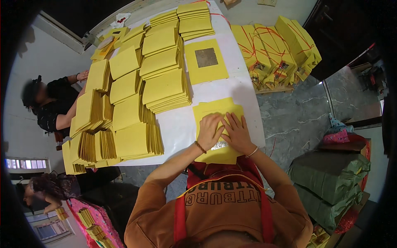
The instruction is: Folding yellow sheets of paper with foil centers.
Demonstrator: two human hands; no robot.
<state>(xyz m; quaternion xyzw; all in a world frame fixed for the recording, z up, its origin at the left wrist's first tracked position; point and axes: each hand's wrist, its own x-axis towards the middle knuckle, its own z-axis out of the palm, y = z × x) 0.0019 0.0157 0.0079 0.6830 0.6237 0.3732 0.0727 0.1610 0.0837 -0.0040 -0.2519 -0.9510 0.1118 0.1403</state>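
Note:
In front of me, at the table's near edge, lies a yellow paper sheet [215, 158] with notched corners. A shiny silver foil patch [219, 146] shows on it, partly hidden by my hands. My left hand [209, 131] rests on the sheet with its fingers bent and pressing down. Beside it and touching it, my right hand [237, 133] lies flat with fingers spread. Neither hand shows anything held between its fingers. Just beyond lies another yellow sheet [192, 68] bearing a dull grey rectangle [206, 58].
Stacks of folded yellow paper [165, 89] fill the white table's [175, 128] left and far side. String-tied yellow bundles [264, 45] stand off its right side. A person [53, 99] is at the left edge, another [51, 188] lower left. Green wrapped bales [331, 182] sit right.

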